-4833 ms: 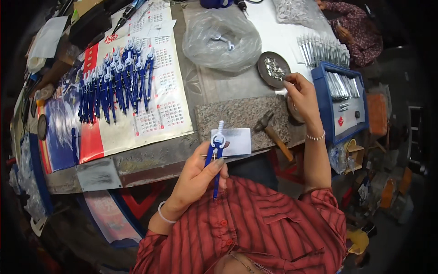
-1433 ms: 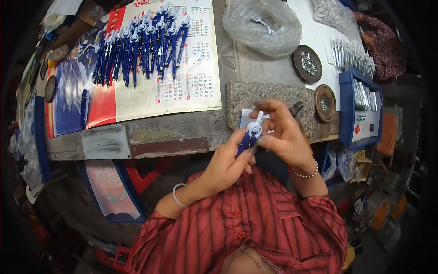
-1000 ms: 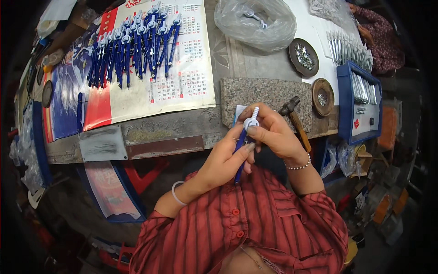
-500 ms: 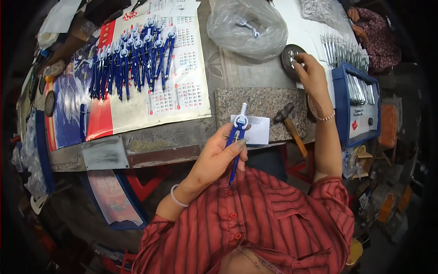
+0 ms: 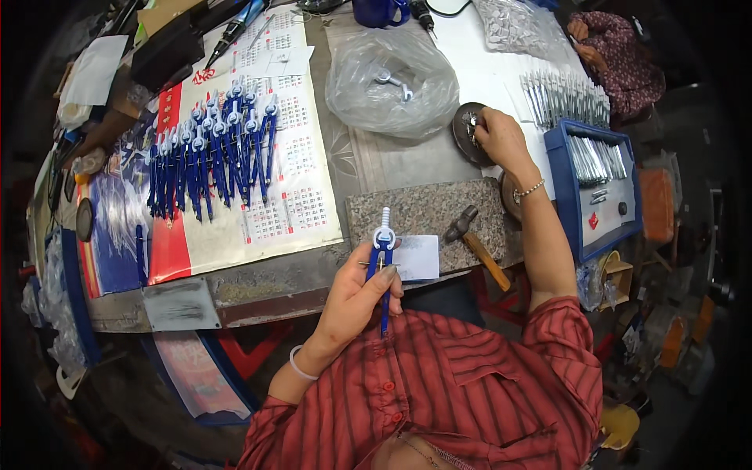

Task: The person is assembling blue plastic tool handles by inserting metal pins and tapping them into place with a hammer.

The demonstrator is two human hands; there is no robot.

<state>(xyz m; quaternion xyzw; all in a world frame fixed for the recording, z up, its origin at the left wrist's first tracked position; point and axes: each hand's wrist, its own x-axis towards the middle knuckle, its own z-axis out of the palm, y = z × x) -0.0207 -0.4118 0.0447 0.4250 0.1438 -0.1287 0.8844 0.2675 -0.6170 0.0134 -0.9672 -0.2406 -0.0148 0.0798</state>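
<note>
My left hand [image 5: 352,296] is closed around a blue drawing compass [image 5: 383,237] with a pale ribbed handle pointing up and its legs pointing down toward my shirt. A thin metal rod sticks out crosswise from the compass near my fingers. Over at the right, my right hand [image 5: 503,141] reaches to a dark round dish [image 5: 464,146] of small metal parts [image 5: 471,122]. Its fingertips are pinched together at the dish, and whatever lies between them is too small to make out.
A stone slab [image 5: 423,205] carries a hammer [image 5: 474,244] and a white paper pad [image 5: 419,257]. Many blue compasses [image 5: 211,153] lie on a calendar sheet [image 5: 301,227]. A plastic bag [image 5: 352,98], a blue tray [image 5: 565,211] and silver compass parts [image 5: 560,98] stand beyond; a co-worker [image 5: 619,63] sits far right.
The whole view has shifted, so the table sits lower and further left. My right hand stays at the dish with its fingers now closer together; my left hand still holds the compass.
</note>
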